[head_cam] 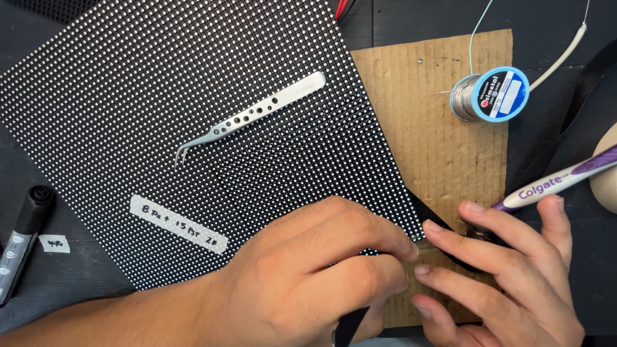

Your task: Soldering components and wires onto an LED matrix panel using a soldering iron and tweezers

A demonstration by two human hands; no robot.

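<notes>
Marker: a black marker (20,241) lay at the far left edge of the dark bench (559,26), with a small white paper scrap (54,243) just beside it.
Panel: a black LED dot panel (128,96) sat tilted across the left and middle of the scene, its right corner overlapping a sheet of cardboard (443,148).
Label: a white tape label (178,224) with handwriting was stuck on the near part of the panel.
Tweezers: 1 pair of curved steel tweezers (250,119) rested loose on the panel, tips pointing near-left.
Left hand: the left hand (308,276) lay over the panel's near right edge, its grip pinched together at that corner; whether anything small sat between the fingertips cannot be told.
Right hand: the right hand (508,276) met it from the right, fingers curled on a small dark round object (479,232) at the panel corner, touching the cardboard.
Toothbrush: a white and purple toothbrush (559,181) passed over the right hand's far side; whether it was held is unclear.
Solder: a blue-flanged solder spool (491,95) stood far right on the cardboard.
Doing it well: probably best to keep the panel flat, steady the corner with the left hand, and press lightly near the dots.
</notes>
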